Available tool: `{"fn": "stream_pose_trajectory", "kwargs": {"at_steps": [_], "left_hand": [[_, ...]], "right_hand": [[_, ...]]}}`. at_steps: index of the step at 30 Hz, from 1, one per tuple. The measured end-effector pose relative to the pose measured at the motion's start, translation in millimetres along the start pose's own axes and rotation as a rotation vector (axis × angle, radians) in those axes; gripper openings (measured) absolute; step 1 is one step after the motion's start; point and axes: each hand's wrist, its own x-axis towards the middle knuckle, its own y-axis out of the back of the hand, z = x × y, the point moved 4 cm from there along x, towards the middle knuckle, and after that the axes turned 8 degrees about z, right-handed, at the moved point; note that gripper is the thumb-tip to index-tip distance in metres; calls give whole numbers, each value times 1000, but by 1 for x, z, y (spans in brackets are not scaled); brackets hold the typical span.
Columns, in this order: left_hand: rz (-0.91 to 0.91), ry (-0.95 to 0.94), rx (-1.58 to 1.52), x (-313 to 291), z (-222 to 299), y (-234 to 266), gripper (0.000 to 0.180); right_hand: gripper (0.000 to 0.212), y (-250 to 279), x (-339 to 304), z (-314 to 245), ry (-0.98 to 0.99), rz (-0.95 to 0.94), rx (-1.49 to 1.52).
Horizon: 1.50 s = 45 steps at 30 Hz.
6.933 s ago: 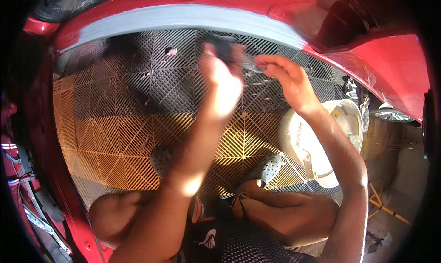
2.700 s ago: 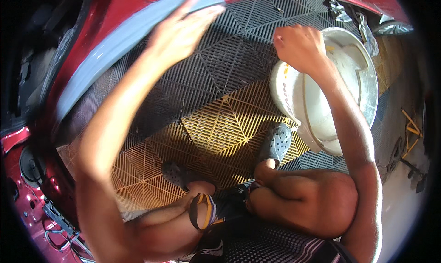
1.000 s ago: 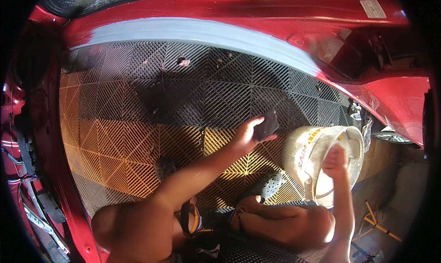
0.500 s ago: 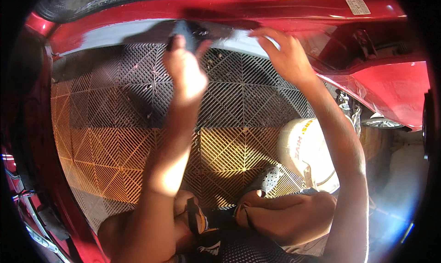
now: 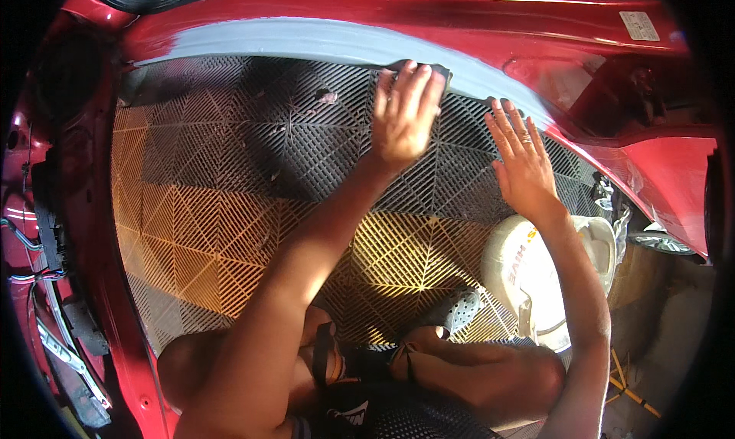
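A red car body panel (image 5: 429, 6) arches overhead, with a grey primed strip (image 5: 306, 39) along its lower edge. My left hand (image 5: 404, 113) presses a dark sanding pad (image 5: 442, 73) flat against that strip, fingers extended over it. Just to the right, my right hand (image 5: 521, 159) lies open with spread fingers, its fingertips touching the edge of the strip and holding nothing.
Below is a floor of black and yellow grid tiles (image 5: 222, 209). A white bucket (image 5: 528, 274) stands at the right beside my bent knees, and a grey perforated shoe (image 5: 458, 314) is near it. Wires and red bodywork (image 5: 46, 270) run down the left side.
A second ago my left hand held the pad low by the bucket, with my right hand at the bucket's rim. Both have risen to the grey strip, and the left hand has slid rightward along it.
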Motion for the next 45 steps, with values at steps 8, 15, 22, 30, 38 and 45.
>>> {"fn": "stream_pose_trajectory", "kwargs": {"at_steps": [8,15,22,30,38,45], "left_hand": [[216,286,425,31,-188,106,35],[94,43,13,42,-21,10,48],[49,-123,99,42,-79,28,50],[91,145,620,53,-348,177,43],[362,192,445,40,-244,100,45],[542,795,-406,51,-86,52,41]], "right_hand": [[83,-25,-11,13,-77,183,78],[85,-30,-10,13,-73,370,205],[84,-25,-25,34,-129,404,110],[100,-30,-13,25,-193,420,188],[104,-31,-8,18,-210,421,151],[101,-32,-12,25,-178,444,140]]}}
